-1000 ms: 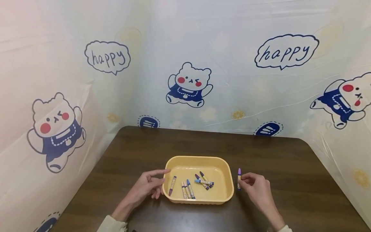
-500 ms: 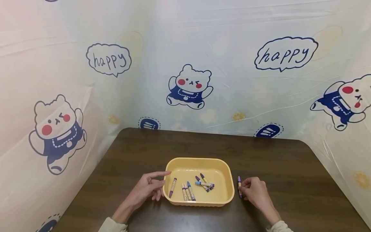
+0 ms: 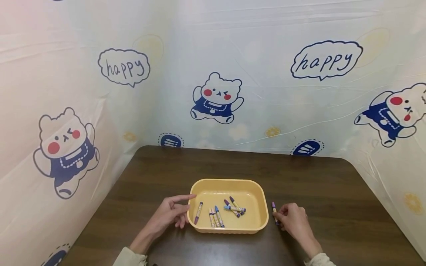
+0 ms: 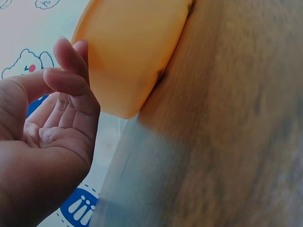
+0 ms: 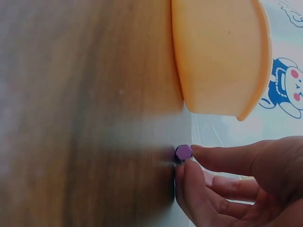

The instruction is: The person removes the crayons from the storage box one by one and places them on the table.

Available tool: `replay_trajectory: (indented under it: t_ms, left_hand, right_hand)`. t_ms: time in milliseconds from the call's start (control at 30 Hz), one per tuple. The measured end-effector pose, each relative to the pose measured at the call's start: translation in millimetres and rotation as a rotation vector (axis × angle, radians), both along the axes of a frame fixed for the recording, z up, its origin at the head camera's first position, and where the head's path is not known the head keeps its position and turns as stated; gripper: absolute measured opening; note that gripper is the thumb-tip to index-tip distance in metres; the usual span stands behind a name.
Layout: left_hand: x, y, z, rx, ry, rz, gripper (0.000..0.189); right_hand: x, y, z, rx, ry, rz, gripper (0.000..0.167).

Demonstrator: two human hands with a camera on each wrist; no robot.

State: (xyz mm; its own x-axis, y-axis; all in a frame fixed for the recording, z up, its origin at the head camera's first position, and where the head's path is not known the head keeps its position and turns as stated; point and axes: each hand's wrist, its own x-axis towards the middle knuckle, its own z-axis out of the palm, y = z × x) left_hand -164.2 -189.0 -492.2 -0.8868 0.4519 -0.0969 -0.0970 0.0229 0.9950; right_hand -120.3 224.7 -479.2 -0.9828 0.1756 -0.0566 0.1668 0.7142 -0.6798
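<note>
Right of a yellow tray (image 3: 229,231), at three o'clock, the right hand (image 3: 294,220) pinches a purple crayon (image 3: 274,210) low at the table (image 3: 299,181), probably placing it; release calls for steadiness. At nine o'clock, the left hand's (image 3: 169,212) loose fingers touch the tray.

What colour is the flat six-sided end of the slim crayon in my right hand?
Purple; the crayon's end shows best in the right wrist view.

The tray (image 3: 256,212) looks smooth plastic, the table (image 3: 166,168) wood-grained.
</note>
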Motion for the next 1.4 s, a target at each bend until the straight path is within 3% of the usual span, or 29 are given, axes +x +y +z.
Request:
replay_trajectory:
  t_ms: [367,767,1100,1400]
  left_hand:
    - [1.6,-2.4,-2.1,0.026,0.007,-0.011,0.050]
    - [-2.4,-0.4,-0.1,0.029,0.004,-0.002,0.046]
    - [0.7,0.5,0.0,0.024,-0.013,0.000,0.046]
    - [0.5,0.5,2.4,0.021,-0.020,0.004,0.046]
  right_hand:
    - [5.9,0.0,9.0,0.073,-0.004,0.055,0.016]
    - [4.4,-3.8,47.7,0.150,0.112,0.101,0.010]
    - [-1.0,-31.0,81.3,0.148,0.190,0.127,0.006]
    - [-12.9,-52.3,92.1,0.126,0.211,0.144,0.009]
